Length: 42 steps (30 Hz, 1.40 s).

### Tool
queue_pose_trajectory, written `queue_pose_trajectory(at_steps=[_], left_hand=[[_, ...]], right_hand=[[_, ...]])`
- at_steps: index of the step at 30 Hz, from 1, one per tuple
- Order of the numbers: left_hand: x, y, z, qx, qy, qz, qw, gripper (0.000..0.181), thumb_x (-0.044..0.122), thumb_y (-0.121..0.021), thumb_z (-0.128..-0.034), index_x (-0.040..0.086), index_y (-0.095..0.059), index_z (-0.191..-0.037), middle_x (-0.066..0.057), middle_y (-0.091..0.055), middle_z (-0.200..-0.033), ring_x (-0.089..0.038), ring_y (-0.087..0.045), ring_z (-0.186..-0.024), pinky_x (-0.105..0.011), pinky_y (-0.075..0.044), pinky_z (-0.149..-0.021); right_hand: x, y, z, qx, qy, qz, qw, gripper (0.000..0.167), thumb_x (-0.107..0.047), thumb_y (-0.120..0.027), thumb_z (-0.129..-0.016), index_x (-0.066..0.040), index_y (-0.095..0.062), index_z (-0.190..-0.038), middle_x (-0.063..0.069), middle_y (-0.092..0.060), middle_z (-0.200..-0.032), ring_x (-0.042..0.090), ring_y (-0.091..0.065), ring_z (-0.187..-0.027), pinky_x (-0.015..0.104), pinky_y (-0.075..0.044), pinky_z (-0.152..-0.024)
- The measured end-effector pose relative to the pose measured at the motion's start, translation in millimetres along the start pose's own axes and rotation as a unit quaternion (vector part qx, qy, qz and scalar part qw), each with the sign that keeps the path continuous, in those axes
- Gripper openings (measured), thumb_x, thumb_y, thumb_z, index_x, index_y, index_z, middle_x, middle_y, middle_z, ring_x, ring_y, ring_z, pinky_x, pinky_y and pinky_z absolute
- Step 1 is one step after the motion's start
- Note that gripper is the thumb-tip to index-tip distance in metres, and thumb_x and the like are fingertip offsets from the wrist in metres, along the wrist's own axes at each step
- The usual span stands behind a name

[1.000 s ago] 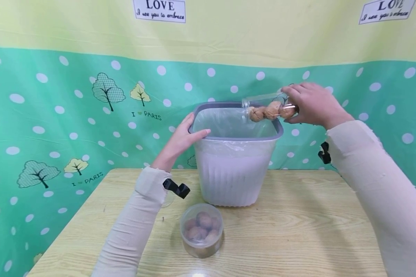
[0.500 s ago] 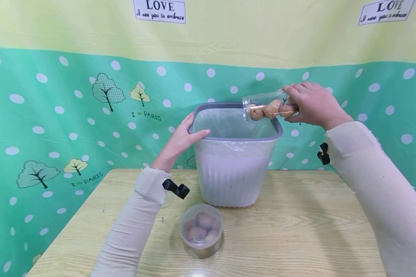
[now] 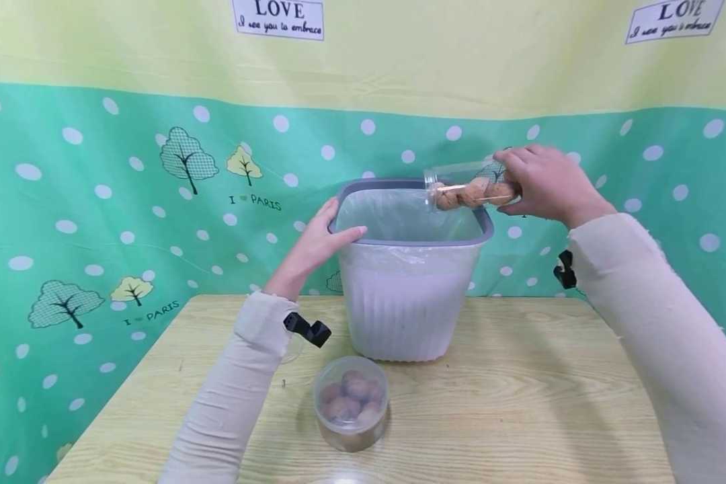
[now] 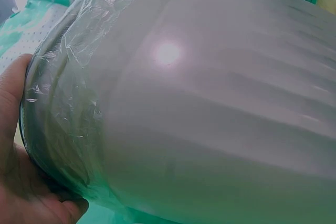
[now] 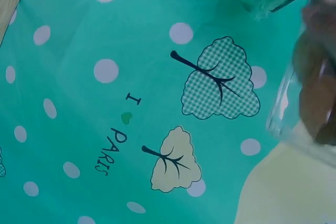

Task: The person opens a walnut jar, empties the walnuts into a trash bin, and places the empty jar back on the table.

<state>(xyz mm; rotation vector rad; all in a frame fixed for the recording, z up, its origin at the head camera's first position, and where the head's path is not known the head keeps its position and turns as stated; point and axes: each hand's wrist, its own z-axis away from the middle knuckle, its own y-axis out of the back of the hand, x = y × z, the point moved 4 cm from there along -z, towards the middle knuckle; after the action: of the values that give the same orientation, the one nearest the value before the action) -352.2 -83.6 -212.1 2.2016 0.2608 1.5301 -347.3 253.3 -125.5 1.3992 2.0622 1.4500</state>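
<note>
A white ribbed bin (image 3: 407, 302) with a grey rim and a clear plastic liner stands upright on the table. My left hand (image 3: 314, 252) grips the rim at its left side, thumb on the near side; the left wrist view shows this hand (image 4: 26, 166) at the lined rim (image 4: 58, 124). My right hand (image 3: 550, 181) holds a clear jar (image 3: 460, 176) by its base end, tilted nearly flat, its mouth over the bin's right side. Several walnuts (image 3: 473, 193) lie inside the jar; they also show in the right wrist view as brown shapes (image 5: 319, 103).
A round clear tub (image 3: 352, 433) with several brown walnuts stands on the wooden table (image 3: 520, 403), in front of the bin. A clear round item (image 3: 293, 349) lies partly behind the left wrist. A patterned curtain (image 3: 97, 222) hangs behind the table.
The walnuts have shifted slightly inside the jar, and the jar has moved very slightly. My left hand and the bin have stayed where they were.
</note>
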Motion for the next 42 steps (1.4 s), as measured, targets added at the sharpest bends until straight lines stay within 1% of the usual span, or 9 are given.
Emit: queue_pose_trajectory(at_steps=[5, 12, 16, 25, 29, 31, 33, 37, 42], left_hand=[[1.1, -0.5, 0.8, 0.001, 0.002, 0.001, 1.0, 0.093, 0.04, -0.067, -0.0841, 0.006, -0.012, -0.151, -0.005, -0.005, -0.159, -0.019, -0.003, -0.144, -0.04, -0.01, -0.116], [1.8, -0.5, 0.3, -0.002, -0.004, -0.004, 1.0, 0.091, 0.039, -0.067, -0.0847, 0.005, -0.013, -0.15, -0.005, -0.005, -0.158, -0.02, -0.004, -0.144, -0.039, -0.01, -0.116], [1.6, -0.3, 0.0, -0.002, -0.003, -0.006, 1.0, 0.091, 0.04, -0.067, -0.0847, 0.006, -0.013, -0.15, -0.004, -0.005, -0.158, -0.02, -0.004, -0.144, -0.039, -0.011, -0.116], [0.9, -0.5, 1.0, -0.001, 0.008, 0.005, 1.0, 0.092, 0.041, -0.066, -0.0839, 0.009, -0.014, -0.151, -0.001, -0.006, -0.159, -0.018, -0.004, -0.144, -0.041, -0.011, -0.116], [-0.6, -0.8, -0.1, -0.002, 0.01, 0.003, 0.9999, 0.092, 0.042, -0.067, -0.0839, 0.008, -0.013, -0.151, -0.003, -0.006, -0.159, -0.017, -0.004, -0.144, -0.04, -0.011, -0.116], [-0.5, -0.9, -0.2, -0.002, 0.01, 0.005, 0.9999, 0.092, 0.042, -0.067, -0.0839, 0.008, -0.013, -0.151, -0.003, -0.007, -0.159, -0.018, -0.004, -0.144, -0.04, -0.012, -0.116], [-0.3, -0.8, -0.4, -0.002, 0.011, 0.005, 0.9999, 0.092, 0.042, -0.067, -0.084, 0.008, -0.013, -0.151, -0.002, -0.006, -0.159, -0.017, -0.004, -0.144, -0.04, -0.011, -0.116], [0.6, -0.9, -0.3, -0.006, 0.01, 0.005, 0.9999, 0.092, 0.041, -0.066, -0.0845, 0.008, -0.012, -0.151, 0.0, -0.005, -0.159, -0.017, -0.003, -0.144, -0.04, -0.01, -0.116], [-0.2, -0.8, -0.5, -0.004, 0.008, 0.003, 1.0, 0.091, 0.039, -0.066, -0.0845, 0.008, -0.013, -0.151, -0.002, -0.006, -0.159, -0.018, -0.003, -0.144, -0.041, -0.011, -0.116]], right_hand=[[1.1, -0.3, 0.5, -0.006, -0.005, 0.011, 0.9999, 0.087, -0.023, -0.088, -0.061, 0.004, -0.045, -0.131, 0.024, -0.052, -0.127, 0.042, -0.045, -0.116, 0.058, -0.034, -0.1], [1.4, 0.8, 1.3, 0.005, -0.007, -0.006, 1.0, 0.083, -0.021, -0.087, -0.061, 0.004, -0.046, -0.13, 0.023, -0.057, -0.117, 0.039, -0.05, -0.106, 0.056, -0.037, -0.098], [1.4, 0.8, 1.0, 0.003, -0.014, -0.01, 0.9999, 0.086, -0.022, -0.087, -0.061, 0.005, -0.045, -0.131, 0.023, -0.057, -0.115, 0.04, -0.049, -0.108, 0.057, -0.036, -0.099], [-0.1, -0.9, -0.6, -0.001, 0.003, 0.008, 1.0, 0.086, -0.022, -0.089, -0.059, 0.005, -0.046, -0.13, 0.024, -0.054, -0.124, 0.042, -0.047, -0.115, 0.058, -0.036, -0.099], [0.1, -1.2, 0.6, 0.006, -0.003, -0.021, 0.9998, 0.083, -0.02, -0.087, -0.061, 0.003, -0.047, -0.13, 0.021, -0.06, -0.111, 0.037, -0.053, -0.097, 0.055, -0.043, -0.09], [-0.3, -0.7, 1.1, 0.005, -0.004, -0.022, 0.9997, 0.082, -0.019, -0.087, -0.061, 0.003, -0.048, -0.129, 0.021, -0.06, -0.109, 0.036, -0.053, -0.095, 0.055, -0.043, -0.089], [0.0, -0.3, 0.4, -0.001, -0.007, -0.015, 0.9999, 0.082, -0.02, -0.087, -0.062, 0.002, -0.047, -0.13, 0.021, -0.059, -0.112, 0.037, -0.052, -0.098, 0.056, -0.042, -0.091], [0.2, -0.2, -0.3, -0.015, -0.008, 0.01, 0.9998, 0.086, -0.024, -0.088, -0.061, 0.003, -0.046, -0.131, 0.025, -0.053, -0.126, 0.043, -0.047, -0.114, 0.059, -0.036, -0.098], [-1.0, 0.1, -0.6, -0.024, -0.011, 0.013, 0.9996, 0.088, -0.025, -0.088, -0.062, 0.002, -0.044, -0.133, 0.025, -0.051, -0.13, 0.043, -0.043, -0.119, 0.059, -0.034, -0.1]])
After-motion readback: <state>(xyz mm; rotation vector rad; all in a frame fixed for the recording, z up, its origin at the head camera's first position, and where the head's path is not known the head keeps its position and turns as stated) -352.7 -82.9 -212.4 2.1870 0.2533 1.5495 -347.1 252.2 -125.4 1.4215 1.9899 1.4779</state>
